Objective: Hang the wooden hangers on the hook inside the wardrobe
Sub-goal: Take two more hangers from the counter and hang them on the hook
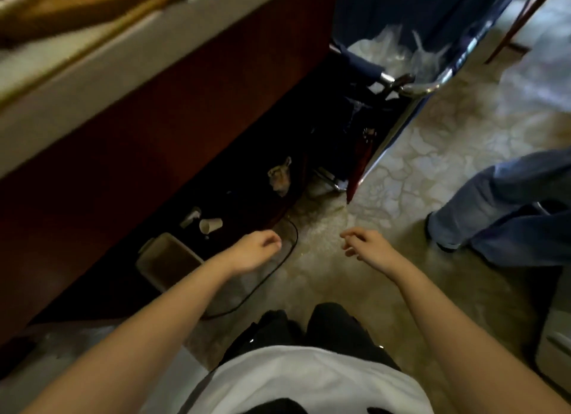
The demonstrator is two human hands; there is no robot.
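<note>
The person stands looking down with both bare arms stretched out over the patterned floor [432, 154]. The left hand [256, 250] hangs with its fingers loosely curled and holds nothing. The right hand [367, 248] is the same, its fingers slack and bent around nothing. The two hands are near each other but apart.

The wooden hangers [83, 8] are well away from either hand. They lie blurred at the far upper left on a white surface [46, 64] that sits above a dark reddish wooden panel [154, 129].

In the shadow below that panel lie a tipped paper cup [211, 225] and a brownish tray [168, 260], and a black cable [272, 271] loops out past the left hand. Farther off stands a blue fabric cart [432, 12] with plastic bags [392, 49] inside, and to the right are someone else's legs in jeans [509, 203].
</note>
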